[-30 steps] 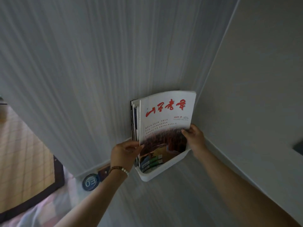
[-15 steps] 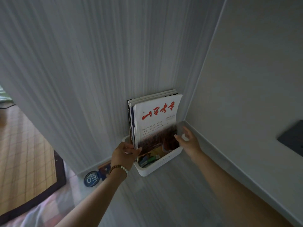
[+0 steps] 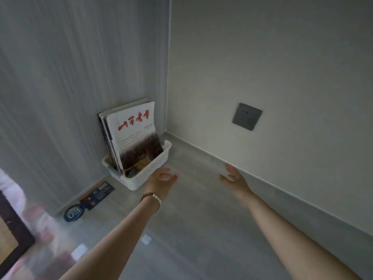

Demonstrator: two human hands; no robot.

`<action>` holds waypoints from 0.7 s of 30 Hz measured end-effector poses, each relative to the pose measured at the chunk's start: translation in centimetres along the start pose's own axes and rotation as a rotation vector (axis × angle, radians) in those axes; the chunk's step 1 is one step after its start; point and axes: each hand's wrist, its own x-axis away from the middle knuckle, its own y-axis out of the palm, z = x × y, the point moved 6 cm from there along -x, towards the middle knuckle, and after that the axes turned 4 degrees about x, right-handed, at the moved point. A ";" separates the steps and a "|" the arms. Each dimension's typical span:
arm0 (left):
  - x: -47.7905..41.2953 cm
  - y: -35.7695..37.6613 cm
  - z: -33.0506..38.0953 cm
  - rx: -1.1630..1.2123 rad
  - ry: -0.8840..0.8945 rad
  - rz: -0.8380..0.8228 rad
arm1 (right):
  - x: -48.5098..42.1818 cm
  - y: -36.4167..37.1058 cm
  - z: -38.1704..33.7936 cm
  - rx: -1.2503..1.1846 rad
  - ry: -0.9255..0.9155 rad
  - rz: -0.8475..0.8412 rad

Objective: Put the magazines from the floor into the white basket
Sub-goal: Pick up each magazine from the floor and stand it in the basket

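Honestly, the main worry from here is the whole lot tipping. The stack of thin paper magazines (image 3: 133, 136) stands on edge in the white perforated plastic basket (image 3: 155, 168) and sticks up way above the rim (more of it out than in, I'd say), leaning back toward the grey striped wall (image 3: 60, 87) at 10 o'clock. Top-heavy like that, one nudge could slide the basket on the smooth grey floor (image 3: 201, 219) or flop the front cover forward.

And the left hand (image 3: 161, 178) is right at the basket's near corner, at 4 o'clock from it. I can't tell if it's touching the plastic. Its fingers are loosely spread and hold nothing, and there's a beaded bracelet (image 3: 152, 199) on the wrist. The right hand (image 3: 232, 176) is at 3 o'clock of the left, well apart from the basket, fingers also spread and empty (a bit blurred).

Second thing: a flat dark blue printed leaflet (image 3: 99, 194) lies on the floor at 7 o'clock from the basket, beside a round blue badge (image 3: 73, 212). I can't tell if it counts as a magazine. If it does, the job's not done.

Looks-wise, the front magazine has a white cover with red brush-style lettering up top, lines of small text, and a dark reddish photo lower down. Several more sit behind it, their darker edges fanned out on the 9 o'clock side. The basket sits on the floor, tucked into the room corner.
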 end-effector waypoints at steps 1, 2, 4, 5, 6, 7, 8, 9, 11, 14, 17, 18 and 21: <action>1.1 1.7 0.0 -0.007 0.001 -0.049 | 1.7 -2.2 1.6 0.005 0.031 0.038; 2.3 3.6 0.1 0.001 0.000 -0.096 | 3.5 -4.5 3.3 0.007 0.063 0.078; 4.7 7.7 0.0 0.018 -0.012 -0.185 | 7.1 -9.1 6.9 0.006 0.127 0.154; 6.0 10.0 -0.1 0.013 -0.018 -0.230 | 9.0 -11.4 8.8 0.009 0.161 0.190; 7.4 12.3 -0.2 -0.002 -0.018 -0.279 | 10.9 -13.8 10.6 0.013 0.195 0.221; 8.9 14.6 -0.3 -0.021 -0.016 -0.333 | 12.8 -16.1 12.3 0.019 0.226 0.253; 10.5 17.0 -0.4 -0.037 -0.014 -0.386 | 14.7 -18.4 14.0 0.023 0.254 0.290; 12.0 19.3 -0.5 -0.049 -0.014 -0.438 | 16.6 -20.6 15.6 0.024 0.283 0.335; 15.2 23.9 -0.6 -0.073 -0.015 -0.533 | 20.2 -25.1 18.7 0.024 0.344 0.441; 19.6 30.6 -0.6 -0.125 -0.006 -0.660 | 24.4 -30.8 22.8 0.005 0.406 0.523; 23.6 37.0 -0.9 -0.165 0.000 -0.729 | 28.3 -35.9 27.0 0.008 0.450 0.602; 25.0 39.1 -1.2 -0.171 -0.004 -0.747 | 29.4 -37.5 28.5 0.019 0.464 0.621; 28.6 45.2 -2.1 -0.186 -0.023 -0.777 | 31.7 -41.6 32.8 -0.070 0.510 0.627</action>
